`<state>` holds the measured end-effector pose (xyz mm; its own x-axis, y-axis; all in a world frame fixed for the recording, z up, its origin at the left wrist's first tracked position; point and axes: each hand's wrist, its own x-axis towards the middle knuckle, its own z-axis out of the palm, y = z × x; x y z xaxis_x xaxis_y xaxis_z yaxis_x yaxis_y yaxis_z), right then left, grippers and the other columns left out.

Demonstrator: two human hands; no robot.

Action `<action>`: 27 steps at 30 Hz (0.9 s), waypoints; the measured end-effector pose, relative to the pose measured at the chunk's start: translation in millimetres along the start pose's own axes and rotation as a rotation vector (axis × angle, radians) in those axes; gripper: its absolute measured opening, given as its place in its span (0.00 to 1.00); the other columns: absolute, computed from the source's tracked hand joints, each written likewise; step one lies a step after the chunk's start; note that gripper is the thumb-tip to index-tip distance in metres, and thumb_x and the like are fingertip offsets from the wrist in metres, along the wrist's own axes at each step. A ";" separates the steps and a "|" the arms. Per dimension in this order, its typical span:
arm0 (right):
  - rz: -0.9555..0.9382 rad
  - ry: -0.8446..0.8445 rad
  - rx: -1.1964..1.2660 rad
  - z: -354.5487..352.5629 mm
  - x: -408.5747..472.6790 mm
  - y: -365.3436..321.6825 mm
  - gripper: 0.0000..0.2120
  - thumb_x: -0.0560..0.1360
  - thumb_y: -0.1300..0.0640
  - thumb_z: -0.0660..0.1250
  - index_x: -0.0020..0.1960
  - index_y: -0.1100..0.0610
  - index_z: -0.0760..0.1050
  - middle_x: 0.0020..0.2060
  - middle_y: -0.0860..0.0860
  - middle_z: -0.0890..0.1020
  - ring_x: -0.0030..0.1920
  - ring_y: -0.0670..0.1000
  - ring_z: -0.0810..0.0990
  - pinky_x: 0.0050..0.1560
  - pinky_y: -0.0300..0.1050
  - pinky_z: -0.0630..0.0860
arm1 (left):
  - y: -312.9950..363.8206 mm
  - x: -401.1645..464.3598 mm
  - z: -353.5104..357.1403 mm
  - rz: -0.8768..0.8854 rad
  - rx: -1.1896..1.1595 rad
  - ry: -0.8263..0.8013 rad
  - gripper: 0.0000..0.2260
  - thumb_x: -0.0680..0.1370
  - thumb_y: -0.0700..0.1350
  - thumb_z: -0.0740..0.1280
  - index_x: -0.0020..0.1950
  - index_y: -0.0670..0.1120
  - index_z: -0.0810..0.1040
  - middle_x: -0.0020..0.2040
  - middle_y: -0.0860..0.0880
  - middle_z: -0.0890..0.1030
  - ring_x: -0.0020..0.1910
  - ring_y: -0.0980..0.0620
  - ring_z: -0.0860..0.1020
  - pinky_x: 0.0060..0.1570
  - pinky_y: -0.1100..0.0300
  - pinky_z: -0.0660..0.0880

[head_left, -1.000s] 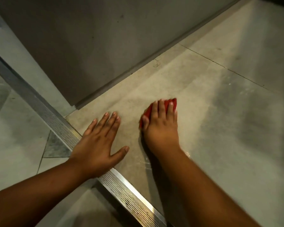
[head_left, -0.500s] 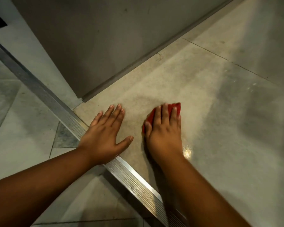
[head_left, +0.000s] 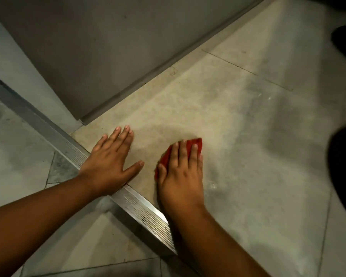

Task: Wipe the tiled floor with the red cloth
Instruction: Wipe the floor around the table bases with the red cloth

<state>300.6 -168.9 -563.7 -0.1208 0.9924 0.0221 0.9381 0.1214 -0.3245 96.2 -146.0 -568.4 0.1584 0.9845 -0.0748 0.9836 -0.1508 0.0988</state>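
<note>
The red cloth (head_left: 196,143) lies flat on the beige tiled floor (head_left: 248,156), mostly hidden under my right hand (head_left: 181,172). That hand presses down on it with straight fingers; red shows past the fingertips and beside the thumb. My left hand (head_left: 110,164) rests flat on the tile to the left of the cloth, fingers spread, its heel on the metal threshold strip. The floor around the cloth looks damp and streaked.
A ribbed metal threshold strip (head_left: 146,214) runs diagonally from upper left to lower middle. A grey door panel (head_left: 108,47) stands behind the hands. Dark shapes (head_left: 344,176) sit at the right edge. Grey tiles (head_left: 18,152) lie left of the strip.
The view has shifted, so that both hands and the cloth sit lower in frame. My right hand with the cloth has slid slightly toward me. The left hand stays planted.
</note>
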 end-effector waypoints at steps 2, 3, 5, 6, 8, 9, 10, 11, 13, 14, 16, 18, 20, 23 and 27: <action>-0.030 0.024 -0.008 1.9 -40.7 0.7 0.31 0.83 0.42 0.43 0.80 0.58 0.46 0.79 0.56 0.45 0.78 0.60 0.37 0.76 0.55 0.36 | -1.2 0.8 0.4 0.003 0.007 -0.001 0.40 0.75 0.72 0.39 0.79 0.49 0.38 0.79 0.51 0.39 0.77 0.54 0.37 0.76 0.52 0.42; -0.036 -0.006 -0.027 2.0 -43.1 4.3 0.31 0.83 0.42 0.43 0.80 0.57 0.46 0.79 0.56 0.45 0.78 0.60 0.37 0.75 0.54 0.36 | -1.1 0.7 0.4 0.006 0.008 0.001 0.40 0.75 0.72 0.39 0.79 0.49 0.38 0.79 0.51 0.39 0.77 0.54 0.37 0.76 0.52 0.42; -0.018 -0.040 -0.062 -1.6 -18.6 11.3 0.31 0.82 0.42 0.43 0.80 0.58 0.45 0.80 0.56 0.44 0.78 0.60 0.36 0.75 0.53 0.33 | -1.2 -1.0 -2.1 0.015 0.009 -0.006 0.40 0.75 0.72 0.40 0.79 0.49 0.39 0.79 0.51 0.40 0.78 0.54 0.38 0.76 0.52 0.43; 0.019 -0.039 -0.086 -3.4 2.0 17.3 0.31 0.83 0.43 0.44 0.80 0.58 0.45 0.80 0.56 0.44 0.78 0.60 0.36 0.76 0.53 0.33 | -0.9 -1.2 -3.3 0.012 0.006 -0.015 0.40 0.75 0.72 0.40 0.79 0.49 0.39 0.79 0.51 0.40 0.78 0.54 0.38 0.76 0.52 0.43; 0.122 -0.041 -0.103 -9.7 45.7 33.6 0.31 0.83 0.43 0.45 0.81 0.58 0.46 0.80 0.57 0.45 0.79 0.61 0.38 0.77 0.54 0.35 | 0.9 -2.0 -4.9 0.004 0.010 -0.030 0.40 0.75 0.72 0.39 0.79 0.49 0.38 0.79 0.51 0.38 0.78 0.54 0.37 0.76 0.52 0.43; 0.158 -0.043 -0.095 -11.9 58.9 41.3 0.31 0.83 0.43 0.46 0.81 0.59 0.47 0.80 0.57 0.46 0.79 0.62 0.40 0.77 0.55 0.36 | 2.5 -1.6 -5.0 -0.001 0.011 -0.032 0.40 0.75 0.72 0.39 0.79 0.49 0.38 0.79 0.51 0.38 0.78 0.53 0.37 0.76 0.51 0.43; 0.170 -0.049 -0.081 -11.3 60.1 42.0 0.31 0.84 0.43 0.46 0.80 0.59 0.48 0.80 0.57 0.47 0.79 0.62 0.40 0.77 0.55 0.37 | 1.4 -3.5 -6.8 -0.012 0.013 -0.035 0.40 0.75 0.72 0.39 0.79 0.49 0.38 0.79 0.51 0.39 0.78 0.53 0.37 0.76 0.51 0.42; 0.167 -0.030 -0.077 -9.9 52.3 41.5 0.31 0.84 0.44 0.45 0.80 0.59 0.48 0.80 0.58 0.48 0.79 0.62 0.41 0.77 0.56 0.37 | 2.2 -2.8 -6.6 -0.014 0.013 -0.037 0.40 0.75 0.72 0.39 0.79 0.49 0.38 0.80 0.50 0.39 0.78 0.53 0.37 0.76 0.51 0.42; 0.121 0.041 -0.062 -3.4 10.9 30.0 0.31 0.83 0.44 0.43 0.80 0.60 0.50 0.80 0.59 0.50 0.79 0.63 0.42 0.77 0.55 0.38 | 3.0 -2.7 -6.9 -0.022 0.019 -0.041 0.40 0.75 0.72 0.39 0.79 0.49 0.38 0.80 0.50 0.39 0.78 0.53 0.37 0.76 0.52 0.41; 0.092 0.067 -0.056 -1.4 -16.0 23.7 0.32 0.82 0.43 0.42 0.80 0.61 0.50 0.79 0.59 0.51 0.79 0.63 0.43 0.76 0.55 0.38 | 4.3 -1.7 -6.7 -0.022 0.019 -0.043 0.40 0.75 0.71 0.39 0.79 0.49 0.38 0.80 0.50 0.39 0.78 0.53 0.37 0.76 0.52 0.41; 0.036 0.036 -0.068 -0.8 -52.5 17.1 0.32 0.82 0.42 0.39 0.79 0.59 0.48 0.79 0.58 0.48 0.79 0.61 0.41 0.75 0.53 0.36 | 4.9 -1.5 -5.1 -0.017 0.017 -0.047 0.40 0.75 0.71 0.39 0.79 0.48 0.39 0.80 0.49 0.39 0.78 0.52 0.37 0.76 0.52 0.40; 0.026 -0.018 -0.094 -3.4 -44.9 20.4 0.32 0.81 0.42 0.40 0.80 0.59 0.48 0.79 0.57 0.48 0.79 0.61 0.41 0.76 0.52 0.35 | 5.2 -1.6 -4.7 -0.014 0.044 -0.060 0.40 0.75 0.71 0.39 0.79 0.47 0.38 0.79 0.48 0.38 0.78 0.51 0.37 0.76 0.51 0.39; 0.068 0.013 -0.133 -6.9 -4.3 33.6 0.31 0.83 0.44 0.42 0.80 0.59 0.49 0.80 0.57 0.49 0.79 0.61 0.41 0.77 0.54 0.36 | 9.0 -0.5 -10.1 -0.002 0.102 -0.067 0.39 0.75 0.69 0.39 0.79 0.46 0.37 0.79 0.47 0.37 0.77 0.49 0.36 0.75 0.50 0.37; 0.211 -0.074 -0.103 -20.5 51.8 59.4 0.31 0.84 0.43 0.44 0.81 0.58 0.44 0.80 0.56 0.44 0.79 0.60 0.38 0.77 0.56 0.37 | 27.8 -1.5 -22.1 0.057 0.084 -0.058 0.35 0.77 0.63 0.41 0.78 0.47 0.36 0.79 0.46 0.36 0.77 0.50 0.34 0.75 0.51 0.35; 0.143 -0.018 -0.056 -19.3 -1.4 52.9 0.31 0.84 0.43 0.44 0.80 0.60 0.47 0.80 0.58 0.47 0.79 0.61 0.39 0.77 0.54 0.37 | 70.1 -11.1 -25.3 0.192 -0.077 -0.179 0.36 0.75 0.67 0.39 0.77 0.50 0.33 0.76 0.50 0.31 0.76 0.52 0.32 0.73 0.56 0.33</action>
<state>356.7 -163.5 -562.6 0.0095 0.9992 -0.0379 0.9626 -0.0194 -0.2702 161.2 -165.2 -535.6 0.3608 0.9062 -0.2206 0.9257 -0.3192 0.2031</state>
